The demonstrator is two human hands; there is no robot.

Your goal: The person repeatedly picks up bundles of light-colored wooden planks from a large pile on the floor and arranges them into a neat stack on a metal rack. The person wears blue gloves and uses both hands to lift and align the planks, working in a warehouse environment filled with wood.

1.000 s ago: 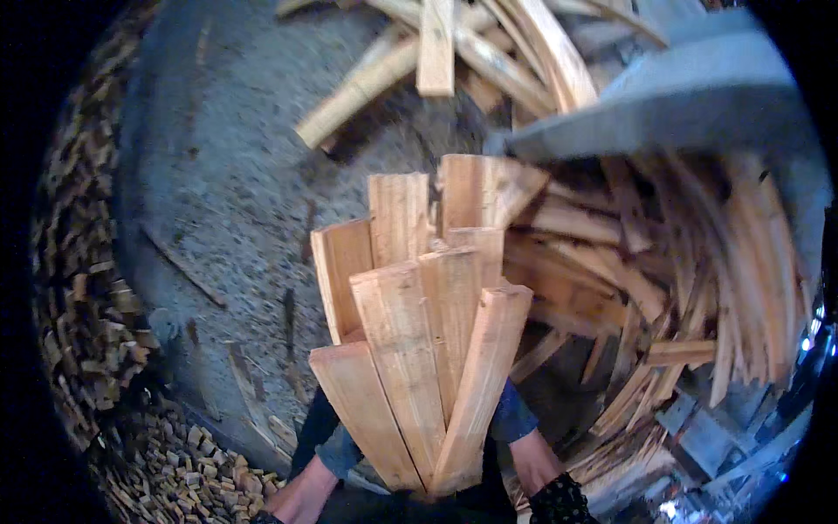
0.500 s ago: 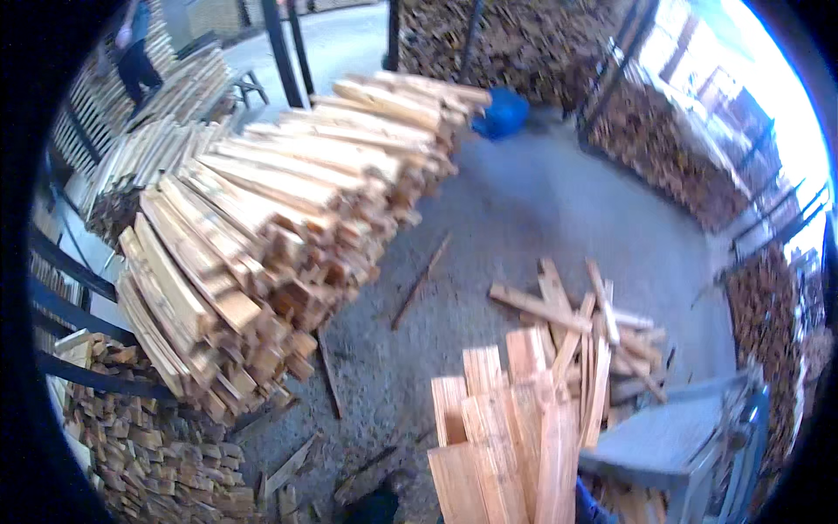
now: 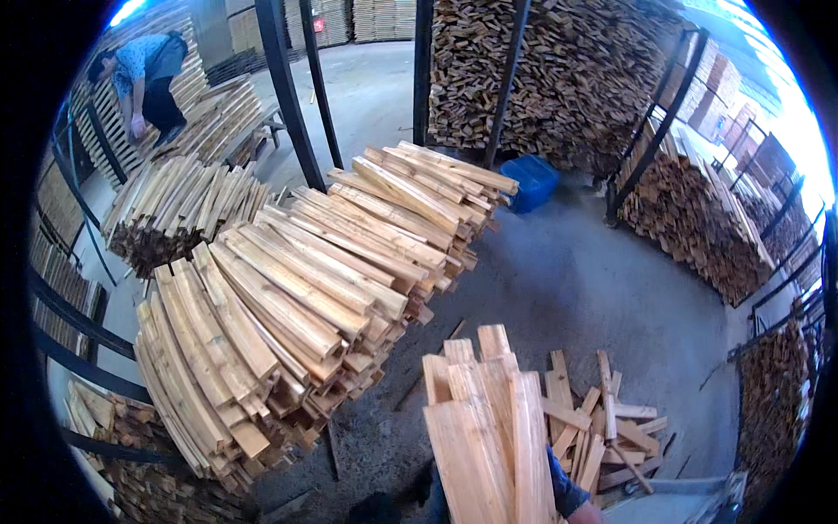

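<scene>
Several pale wooden boards [image 3: 471,437] stand bundled upright in front of me at the lower middle, their tops uneven. A blue sleeve [image 3: 566,487] comes out from behind their right side. It ends in a hand at the lower edge, which looks like my left hand [image 3: 587,513], with that arm wrapped round the boards. More dark blue cloth shows left of the bundle. The hand's fingers are mostly cut off by the picture's edge. My right hand does not show.
A long stack of wooden strips [image 3: 305,288] fills the left middle. Loose offcuts [image 3: 602,428] lie heaped on the floor at right, beside a grey metal frame [image 3: 681,498]. A blue plastic container [image 3: 530,183] stands beyond the stack. Another person [image 3: 153,74] bends over timber at far left.
My view has tilted up, so the stack, offcuts and grey frame sit lower. The boards stay held in front of me. A hand now shows at their right, and the other person is bent over.
</scene>
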